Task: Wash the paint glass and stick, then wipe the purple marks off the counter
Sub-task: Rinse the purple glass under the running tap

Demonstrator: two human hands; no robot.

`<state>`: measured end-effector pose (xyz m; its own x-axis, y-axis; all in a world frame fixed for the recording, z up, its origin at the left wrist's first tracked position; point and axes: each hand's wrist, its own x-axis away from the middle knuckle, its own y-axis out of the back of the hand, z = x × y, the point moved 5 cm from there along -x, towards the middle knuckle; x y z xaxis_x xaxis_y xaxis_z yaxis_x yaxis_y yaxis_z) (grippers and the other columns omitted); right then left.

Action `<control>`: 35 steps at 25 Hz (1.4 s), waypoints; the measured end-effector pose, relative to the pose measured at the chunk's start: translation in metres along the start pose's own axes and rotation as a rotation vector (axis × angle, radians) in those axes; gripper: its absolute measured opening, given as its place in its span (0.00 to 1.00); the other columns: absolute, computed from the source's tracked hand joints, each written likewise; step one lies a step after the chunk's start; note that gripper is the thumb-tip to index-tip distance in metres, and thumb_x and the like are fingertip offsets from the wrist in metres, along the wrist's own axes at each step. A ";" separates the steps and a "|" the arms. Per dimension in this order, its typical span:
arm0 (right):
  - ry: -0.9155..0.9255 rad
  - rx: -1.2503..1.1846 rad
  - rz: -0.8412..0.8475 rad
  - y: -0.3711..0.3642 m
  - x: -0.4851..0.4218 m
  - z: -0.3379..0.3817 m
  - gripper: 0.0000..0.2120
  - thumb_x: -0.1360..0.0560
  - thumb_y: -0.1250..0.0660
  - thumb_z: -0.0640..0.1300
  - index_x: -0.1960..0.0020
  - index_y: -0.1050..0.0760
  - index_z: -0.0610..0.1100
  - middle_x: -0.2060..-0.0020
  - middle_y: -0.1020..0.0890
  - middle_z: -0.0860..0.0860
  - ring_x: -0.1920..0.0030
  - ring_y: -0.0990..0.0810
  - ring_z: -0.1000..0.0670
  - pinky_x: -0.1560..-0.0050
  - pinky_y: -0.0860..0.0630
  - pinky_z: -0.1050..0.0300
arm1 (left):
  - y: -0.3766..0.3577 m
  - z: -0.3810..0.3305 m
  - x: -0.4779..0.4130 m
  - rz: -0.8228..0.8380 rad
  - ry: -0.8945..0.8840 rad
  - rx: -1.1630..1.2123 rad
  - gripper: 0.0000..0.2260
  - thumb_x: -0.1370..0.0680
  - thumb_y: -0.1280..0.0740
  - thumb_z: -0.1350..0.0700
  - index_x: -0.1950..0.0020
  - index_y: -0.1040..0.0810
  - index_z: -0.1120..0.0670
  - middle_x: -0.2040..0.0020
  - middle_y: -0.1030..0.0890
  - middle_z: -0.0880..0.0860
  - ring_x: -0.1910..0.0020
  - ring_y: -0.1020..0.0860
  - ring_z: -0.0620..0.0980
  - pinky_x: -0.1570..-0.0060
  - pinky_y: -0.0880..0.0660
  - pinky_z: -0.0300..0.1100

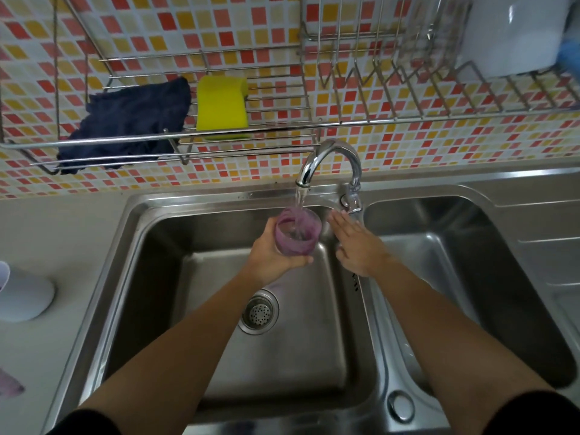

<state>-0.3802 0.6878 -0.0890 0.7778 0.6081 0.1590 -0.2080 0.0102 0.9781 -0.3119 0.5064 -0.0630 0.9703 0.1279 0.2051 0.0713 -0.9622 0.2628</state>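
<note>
Head view: paint glass (296,238) is gripped by the left hand (273,257), fingers curled round its lower wall, and held under the tap (329,158) over the left basin of the sink (135,246); water stream (299,199) is seen falling into the open mouth; glass walls are streaked purple, so rinsing is judged barely begun; right hand (357,246) is held flat, fingers straight and close together, nothing held, tips just beside the tap lever (352,204); contact with the lever cannot be told; stick is not seen anywhere in frame; yellow sponge (221,103) and dark blue cloth (125,120) are parked on the wire rack (282,127) above the sink, neither touched; a purple mark (9,386) is visible on the counter (47,230) at the far left edge, below a white object (25,296); wiping is not yet started; step in hand: glass rinse, the first one; next move is judged to call for the free hand or the sponge to be worked inside the glass, since water alone is unlikely to lift the film; glass is best held low in the basin so tinted water is not splashed onto the counter; wet glass is expected to be slippery, so a firm grip is needed.
</note>
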 end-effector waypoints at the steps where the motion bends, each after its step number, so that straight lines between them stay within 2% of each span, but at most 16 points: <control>1: -0.024 -0.010 -0.034 -0.002 0.005 0.001 0.30 0.20 0.51 0.49 0.25 0.61 0.40 0.24 0.58 0.45 0.25 0.61 0.48 0.31 0.63 0.57 | -0.002 0.001 0.000 -0.007 0.004 0.017 0.36 0.47 0.18 0.51 0.44 0.30 0.38 0.45 0.20 0.45 0.44 0.21 0.45 0.39 0.25 0.50; 4: -0.148 -0.083 -0.062 -0.022 0.029 0.002 0.32 0.23 0.61 0.56 0.25 0.60 0.40 0.25 0.59 0.46 0.27 0.64 0.51 0.28 0.62 0.54 | -0.004 0.003 -0.001 -0.033 0.004 0.064 0.39 0.47 0.17 0.50 0.39 0.29 0.45 0.42 0.21 0.49 0.42 0.22 0.47 0.38 0.25 0.51; 6: -0.221 -0.103 -0.021 -0.035 0.042 0.003 0.32 0.22 0.60 0.55 0.25 0.60 0.39 0.25 0.60 0.45 0.28 0.66 0.50 0.25 0.60 0.49 | -0.004 0.004 -0.001 -0.056 -0.004 0.081 0.42 0.48 0.17 0.46 0.37 0.29 0.49 0.40 0.23 0.51 0.41 0.22 0.48 0.38 0.25 0.51; 8: -0.294 -0.138 -0.009 -0.041 0.047 0.004 0.30 0.20 0.54 0.53 0.25 0.61 0.40 0.24 0.60 0.44 0.26 0.65 0.47 0.26 0.59 0.47 | -0.005 0.002 0.000 -0.052 -0.006 0.087 0.41 0.45 0.18 0.44 0.36 0.29 0.48 0.40 0.22 0.50 0.41 0.22 0.47 0.39 0.25 0.50; 10: -0.360 -0.157 -0.045 -0.042 0.046 0.006 0.30 0.20 0.52 0.52 0.24 0.60 0.41 0.24 0.60 0.44 0.25 0.62 0.45 0.27 0.58 0.47 | -0.003 0.001 0.001 -0.067 -0.014 0.074 0.37 0.42 0.18 0.47 0.37 0.29 0.48 0.41 0.21 0.48 0.42 0.22 0.45 0.39 0.24 0.46; 14: -0.465 -0.170 -0.150 -0.046 0.046 0.007 0.28 0.21 0.56 0.48 0.24 0.56 0.40 0.24 0.54 0.42 0.24 0.57 0.41 0.27 0.57 0.46 | 0.001 -0.004 0.000 -0.123 -0.012 -0.009 0.34 0.41 0.18 0.53 0.41 0.30 0.46 0.46 0.21 0.44 0.46 0.21 0.44 0.43 0.24 0.40; 19: -0.443 -0.194 -0.161 -0.047 0.043 0.003 0.30 0.22 0.48 0.41 0.24 0.57 0.40 0.24 0.55 0.42 0.24 0.56 0.41 0.27 0.59 0.48 | 0.004 0.000 -0.001 -0.084 0.005 -0.109 0.35 0.43 0.17 0.53 0.40 0.29 0.48 0.47 0.21 0.46 0.48 0.21 0.45 0.47 0.24 0.37; 25: -0.440 -0.196 -0.164 -0.048 0.044 0.004 0.30 0.22 0.48 0.40 0.24 0.57 0.39 0.24 0.55 0.42 0.24 0.58 0.41 0.28 0.60 0.49 | 0.010 0.002 -0.006 -0.050 0.014 -0.180 0.35 0.44 0.18 0.49 0.40 0.29 0.46 0.47 0.21 0.45 0.47 0.22 0.45 0.45 0.24 0.40; 35: -0.430 -0.181 -0.158 -0.052 0.042 0.001 0.31 0.22 0.48 0.41 0.24 0.57 0.39 0.24 0.54 0.42 0.24 0.58 0.41 0.27 0.58 0.47 | 0.019 0.003 -0.003 -0.019 0.013 -0.190 0.34 0.44 0.17 0.52 0.43 0.29 0.43 0.49 0.22 0.42 0.48 0.22 0.45 0.46 0.24 0.39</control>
<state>-0.3357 0.7121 -0.1325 0.9746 0.2056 0.0886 -0.1374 0.2367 0.9618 -0.3125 0.4874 -0.0616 0.9662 0.1501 0.2097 0.0440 -0.8971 0.4396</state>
